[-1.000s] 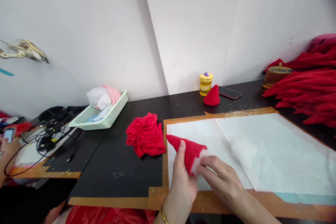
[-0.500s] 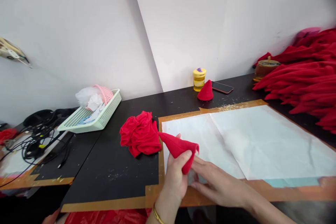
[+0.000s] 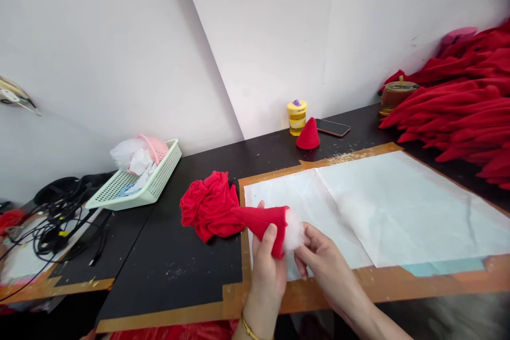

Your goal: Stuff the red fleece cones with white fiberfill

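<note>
My left hand (image 3: 268, 257) is wrapped round a red fabric cone (image 3: 263, 220), its point toward the left and its wide end facing right. White fluffy stuffing (image 3: 292, 231) bulges from that wide end. The fingers of my right hand (image 3: 321, 255) are closed on the outer edge of the stuffing. Behind the cone's tip lies a crumpled heap of red fabric (image 3: 209, 204). More white fluff (image 3: 356, 210) rests on the white sheet (image 3: 418, 207) to the right.
A finished-looking red cone (image 3: 308, 135) stands by a yellow-lidded jar (image 3: 297, 118) and a phone (image 3: 333, 127). A large red fabric pile (image 3: 458, 111) and an amber jar (image 3: 394, 96) are at right. A pale green basket (image 3: 159, 180) and tangled black cables (image 3: 56, 223) sit left.
The cone's open end has turned toward the right, and white stuffing now shows at it. My right hand has drawn back from the cone's rim, its fingers closed on the stuffing.
</note>
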`<state>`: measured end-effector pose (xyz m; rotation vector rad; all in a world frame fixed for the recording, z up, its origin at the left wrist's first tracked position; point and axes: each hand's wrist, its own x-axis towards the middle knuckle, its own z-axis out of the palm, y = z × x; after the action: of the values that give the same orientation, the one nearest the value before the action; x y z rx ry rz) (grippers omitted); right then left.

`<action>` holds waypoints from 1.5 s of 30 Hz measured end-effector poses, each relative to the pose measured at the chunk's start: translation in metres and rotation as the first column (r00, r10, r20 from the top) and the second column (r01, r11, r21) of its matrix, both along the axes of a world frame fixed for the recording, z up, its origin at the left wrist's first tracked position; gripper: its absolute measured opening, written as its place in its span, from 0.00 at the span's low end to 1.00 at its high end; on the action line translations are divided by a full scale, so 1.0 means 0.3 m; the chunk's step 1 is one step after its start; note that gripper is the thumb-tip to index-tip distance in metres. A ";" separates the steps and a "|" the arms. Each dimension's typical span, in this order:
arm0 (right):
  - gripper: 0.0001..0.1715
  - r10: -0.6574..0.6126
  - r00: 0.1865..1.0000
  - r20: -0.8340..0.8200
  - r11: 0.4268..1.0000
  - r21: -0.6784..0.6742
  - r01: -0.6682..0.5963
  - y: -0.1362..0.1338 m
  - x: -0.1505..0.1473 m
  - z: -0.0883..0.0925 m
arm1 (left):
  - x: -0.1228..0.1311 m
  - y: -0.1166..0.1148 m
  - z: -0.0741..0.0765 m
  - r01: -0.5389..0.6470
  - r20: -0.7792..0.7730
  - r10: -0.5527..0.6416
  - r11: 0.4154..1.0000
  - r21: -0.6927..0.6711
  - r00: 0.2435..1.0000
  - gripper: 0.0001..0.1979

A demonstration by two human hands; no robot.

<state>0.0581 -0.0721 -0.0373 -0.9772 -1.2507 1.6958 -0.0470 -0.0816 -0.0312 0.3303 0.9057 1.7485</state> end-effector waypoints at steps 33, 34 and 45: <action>0.31 0.303 0.868 0.392 0.776 0.427 -0.464 0.210 0.130 0.029 | -0.104 -0.034 -0.004 -0.159 -0.761 -0.048 0.968 -0.195 0.647 0.16; 0.28 0.317 0.879 0.357 0.796 0.403 -0.451 0.203 0.116 0.024 | -0.106 -0.031 -0.009 -0.159 -0.706 -0.004 0.973 -0.166 0.708 0.20; 0.08 -0.059 0.899 0.434 0.837 0.512 -0.192 0.178 0.069 -0.045 | -0.086 -0.002 0.048 0.016 -0.854 -0.120 0.991 -0.130 0.506 0.07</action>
<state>0.0788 -0.0186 -0.0508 -0.9806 -1.9515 1.0719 -0.0729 -0.0821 -0.0169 1.2409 1.6637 1.3883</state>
